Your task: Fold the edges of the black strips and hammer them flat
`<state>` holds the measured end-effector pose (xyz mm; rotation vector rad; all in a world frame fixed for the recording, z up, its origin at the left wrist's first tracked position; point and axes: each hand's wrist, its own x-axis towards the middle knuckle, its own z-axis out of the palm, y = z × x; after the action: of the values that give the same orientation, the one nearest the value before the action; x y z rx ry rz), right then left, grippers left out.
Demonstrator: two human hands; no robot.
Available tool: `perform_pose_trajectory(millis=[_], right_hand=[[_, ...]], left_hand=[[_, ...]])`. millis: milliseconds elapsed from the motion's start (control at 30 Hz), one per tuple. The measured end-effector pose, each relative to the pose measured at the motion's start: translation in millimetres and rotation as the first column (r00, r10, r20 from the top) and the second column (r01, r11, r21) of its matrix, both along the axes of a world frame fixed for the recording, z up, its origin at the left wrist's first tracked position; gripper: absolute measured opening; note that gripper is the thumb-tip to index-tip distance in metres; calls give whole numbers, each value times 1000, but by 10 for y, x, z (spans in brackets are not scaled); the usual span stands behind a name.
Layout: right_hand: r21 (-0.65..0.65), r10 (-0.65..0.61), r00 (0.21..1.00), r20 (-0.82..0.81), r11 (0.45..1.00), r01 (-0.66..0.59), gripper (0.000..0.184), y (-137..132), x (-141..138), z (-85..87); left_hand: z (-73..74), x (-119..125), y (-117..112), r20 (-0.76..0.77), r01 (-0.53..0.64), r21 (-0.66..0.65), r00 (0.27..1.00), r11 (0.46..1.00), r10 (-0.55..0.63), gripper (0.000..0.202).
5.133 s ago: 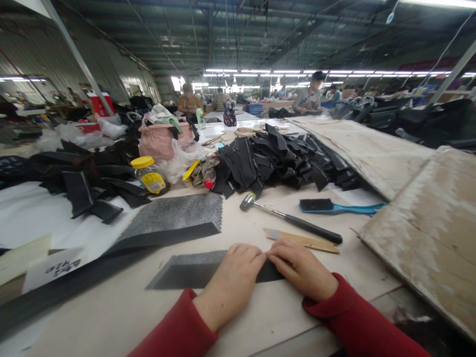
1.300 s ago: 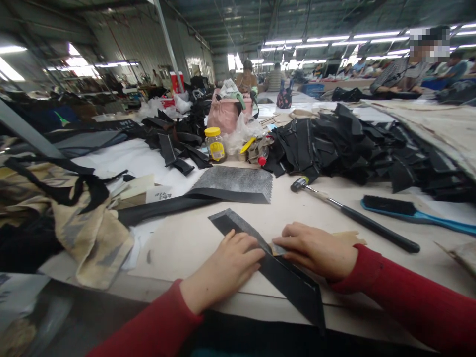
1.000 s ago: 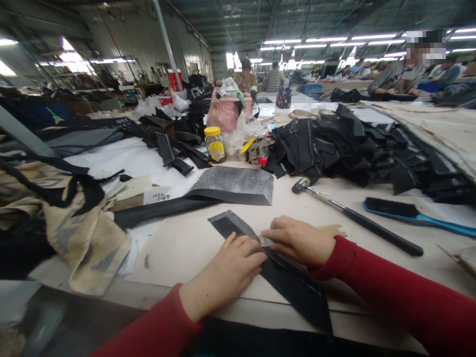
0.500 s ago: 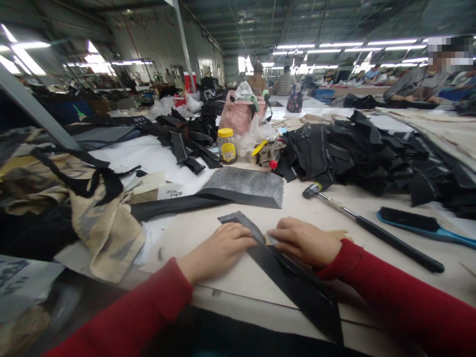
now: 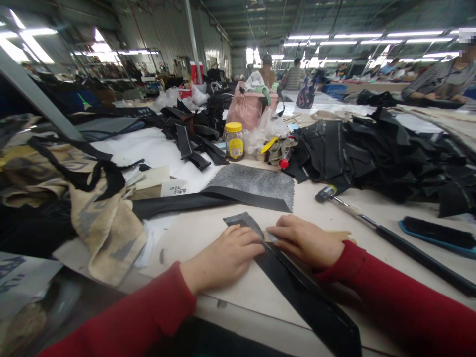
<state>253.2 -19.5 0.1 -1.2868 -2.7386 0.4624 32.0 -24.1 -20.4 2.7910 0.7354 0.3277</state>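
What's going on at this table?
A person is pressing both bare hands on a long black strip on a white work table. The left hand and right hand meet at its gray-faced end. A hammer, a brush and a heap of black strips lie beyond.

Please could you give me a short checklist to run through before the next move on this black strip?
1. Black strip held steady: ok, both hands are on it.
2. Left hand and right hand clear of each other: ok, they are close but apart.
3. Strip's near end on the table: not ok, it seems to run past the edge.
4. Small pale piece by the right hand sitting true: cannot tell, the fingers partly hide it.
5. Hammer clear of the strip: ok.
6. Cloth heap clear of the strip: ok.
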Motion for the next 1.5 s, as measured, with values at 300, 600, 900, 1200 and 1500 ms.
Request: perform_pose_trajectory(millis=[300, 600, 900, 1200, 1500], right_hand=[[48, 18, 999, 30, 999, -19, 29, 154, -125, -13], [107, -28, 999, 40, 994, 24, 26, 249, -248, -59], [92, -40, 999, -21, 995, 42, 28, 236, -229, -116], [83, -44, 998, -35, 995, 47, 29, 240, -215, -109], [190, -92, 996, 11, 978, 89, 25, 233, -215, -112]], left_hand=[[23, -3, 21, -17, 16, 6, 1000, 1000, -16, 29], [12, -16, 8, 14, 26, -20, 1000, 999, -26, 30], [-15, -116, 319, 196, -309, -119, 924, 944, 327, 20], [-148, -122, 401, 163, -493, -60, 853, 868, 496, 16], [-110, -92, 368, 146, -462, 5, 878, 887, 457, 15]])
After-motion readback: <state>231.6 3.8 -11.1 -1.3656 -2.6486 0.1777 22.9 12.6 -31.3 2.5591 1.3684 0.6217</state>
